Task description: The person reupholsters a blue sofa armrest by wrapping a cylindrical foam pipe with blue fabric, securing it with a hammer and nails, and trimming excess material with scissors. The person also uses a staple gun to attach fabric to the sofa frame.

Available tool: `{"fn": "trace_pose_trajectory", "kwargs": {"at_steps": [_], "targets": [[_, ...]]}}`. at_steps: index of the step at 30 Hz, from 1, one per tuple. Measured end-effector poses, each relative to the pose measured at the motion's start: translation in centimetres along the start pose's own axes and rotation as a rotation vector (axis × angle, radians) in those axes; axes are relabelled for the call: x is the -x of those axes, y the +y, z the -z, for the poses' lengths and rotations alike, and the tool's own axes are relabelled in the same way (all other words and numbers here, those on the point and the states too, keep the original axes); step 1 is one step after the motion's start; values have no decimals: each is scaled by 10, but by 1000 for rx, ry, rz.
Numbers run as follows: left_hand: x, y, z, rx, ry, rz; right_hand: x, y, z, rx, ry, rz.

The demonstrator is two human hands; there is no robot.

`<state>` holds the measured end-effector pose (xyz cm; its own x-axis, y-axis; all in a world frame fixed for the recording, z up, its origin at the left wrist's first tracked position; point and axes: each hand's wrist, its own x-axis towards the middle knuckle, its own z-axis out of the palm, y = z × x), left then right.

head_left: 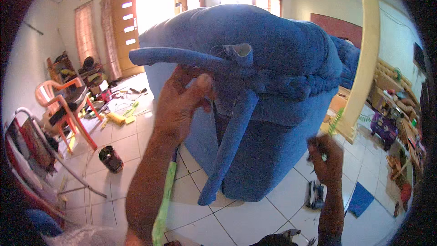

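Observation:
A large blue upholstered sofa piece (282,123) stands before me on the tiles, its upper cushion gathered in puffy folds. Two padded fabric tubes, one reaching left (177,57) and one hanging down (232,150), stick out from its near corner, beside a rolled fabric end (241,53) with loose threads. My left hand (177,100) is closed at that corner, thumb and fingers on the blue fabric just under the left tube. Apart from the sofa, on the right, my right hand (327,157) is raised with fingers pinched together; anything between them is too small to make out.
A stapler-like tool (315,195) and a blue fabric scrap (361,199) lie on the floor at right. A pale post (364,64) rises nearby. To the left are a dark can (111,159), an orange plastic chair (68,109) and scattered clutter. A green strip (165,200) hangs beside my left forearm.

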<state>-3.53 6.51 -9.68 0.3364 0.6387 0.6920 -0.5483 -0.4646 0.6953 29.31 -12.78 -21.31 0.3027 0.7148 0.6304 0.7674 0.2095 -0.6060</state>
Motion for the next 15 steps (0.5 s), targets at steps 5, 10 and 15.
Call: {"fn": "trace_pose_trajectory", "kwargs": {"at_steps": [5,10,15], "targets": [[-7,-21,-11,-158,49,-69,-123,-193,-58,383,286,736],[-6,-38,1,-216,-31,-214,-144,-225,-53,506,42,566],[-11,-56,-1,-315,81,-344,-136,-206,-59,-1,154,214]]}}
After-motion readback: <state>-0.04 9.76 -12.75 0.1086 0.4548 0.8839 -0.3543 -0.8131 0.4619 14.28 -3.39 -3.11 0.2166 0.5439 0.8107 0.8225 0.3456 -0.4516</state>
